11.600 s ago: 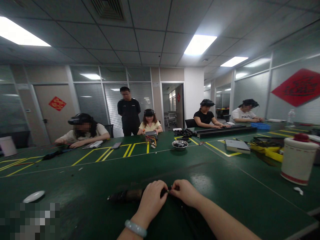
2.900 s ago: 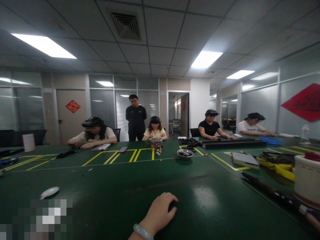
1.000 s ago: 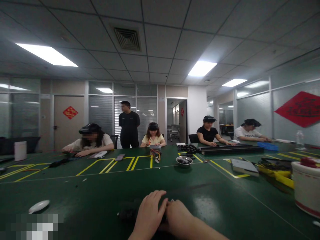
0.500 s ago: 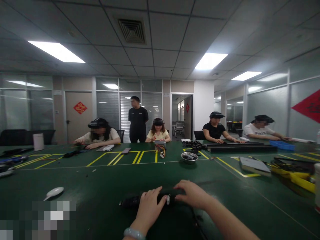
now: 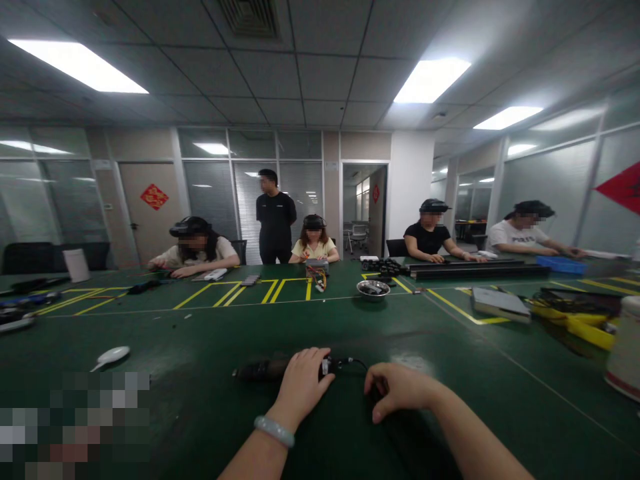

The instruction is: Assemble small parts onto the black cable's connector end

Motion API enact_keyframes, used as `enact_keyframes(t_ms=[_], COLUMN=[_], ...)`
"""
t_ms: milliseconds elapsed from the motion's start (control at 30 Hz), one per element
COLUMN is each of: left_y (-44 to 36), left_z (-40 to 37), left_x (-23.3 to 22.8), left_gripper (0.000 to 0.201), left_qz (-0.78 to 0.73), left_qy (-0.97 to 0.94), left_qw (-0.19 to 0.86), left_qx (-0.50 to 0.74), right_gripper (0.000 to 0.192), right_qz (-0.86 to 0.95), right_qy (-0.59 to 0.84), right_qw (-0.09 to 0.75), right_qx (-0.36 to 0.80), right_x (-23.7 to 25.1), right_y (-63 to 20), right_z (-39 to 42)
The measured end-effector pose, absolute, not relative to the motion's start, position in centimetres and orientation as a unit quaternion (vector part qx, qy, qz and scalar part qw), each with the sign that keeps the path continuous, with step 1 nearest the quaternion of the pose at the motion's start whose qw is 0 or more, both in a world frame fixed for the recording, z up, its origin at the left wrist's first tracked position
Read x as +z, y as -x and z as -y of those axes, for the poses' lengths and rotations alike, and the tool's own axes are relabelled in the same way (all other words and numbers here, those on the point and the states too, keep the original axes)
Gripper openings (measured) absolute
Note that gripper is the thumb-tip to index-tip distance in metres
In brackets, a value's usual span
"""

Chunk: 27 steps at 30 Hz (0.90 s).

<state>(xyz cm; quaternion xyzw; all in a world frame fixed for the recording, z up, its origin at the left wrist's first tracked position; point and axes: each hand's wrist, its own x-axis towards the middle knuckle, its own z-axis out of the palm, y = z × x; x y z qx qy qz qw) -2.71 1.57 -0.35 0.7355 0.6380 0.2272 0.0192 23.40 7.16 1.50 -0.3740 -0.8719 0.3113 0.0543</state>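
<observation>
A dark cylindrical tool (image 5: 260, 369) lies on the green table (image 5: 200, 400) in front of me, with a silver tip and a thin black cable (image 5: 350, 362) leading right from it. My left hand (image 5: 301, 385), a pale bangle on its wrist, rests over the tool's right end and grips it. My right hand (image 5: 400, 392) lies just right of it, fingers curled down on the table near the cable; whether it pinches the cable is hidden.
A white spoon-shaped object (image 5: 111, 356) lies at the left. A metal bowl (image 5: 373, 288), a grey flat box (image 5: 500, 305), yellow parts (image 5: 583, 327) and a white canister (image 5: 625, 357) stand farther off. Several people sit across the table; one stands.
My right hand has slid right and toward me, away from the tool's tip, and the cable now shows between the hands. My left hand stays on the tool. The view tilted down slightly.
</observation>
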Motion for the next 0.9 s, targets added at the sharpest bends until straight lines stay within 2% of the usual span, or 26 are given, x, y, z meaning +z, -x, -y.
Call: enact_keyframes(t_ms=[267, 433, 533, 633, 767, 900], left_y=[2.5, 2.4, 2.5, 2.6, 2.6, 2.5], left_z=[-1.4, -1.1, -0.9, -0.8, -0.7, -0.6], left_x=[-0.1, 0.1, 0.2, 0.2, 0.5, 0.7], left_gripper=[0.044, 0.043, 0.043, 0.042, 0.044, 0.045], left_qz=[-0.635, -0.632, -0.628, -0.621, -0.626, -0.633], left_qy=[-0.742, -0.745, -0.748, -0.754, -0.753, -0.748], left_qw=[0.009, 0.015, 0.018, 0.016, 0.024, 0.031], left_qx=[0.212, 0.214, 0.214, 0.213, 0.204, 0.197], right_gripper=[0.044, 0.022, 0.018, 0.023, 0.027, 0.027], right_qz=[0.876, 0.864, 0.843, 0.802, 0.779, 0.792], right_qy=[0.385, 0.399, 0.401, 0.408, 0.413, 0.386], right_qw=[0.077, 0.133, 0.182, 0.23, 0.187, 0.158], right_qx=[0.281, 0.277, 0.307, 0.37, 0.433, 0.446], right_x=[1.6, 1.3, 0.7, 0.2, 0.3, 0.6], right_y=[-23.5, -23.3, -23.4, -23.5, -24.0, -24.1], right_z=[-6.4, -6.7, -7.4, -8.1, -8.3, -8.0])
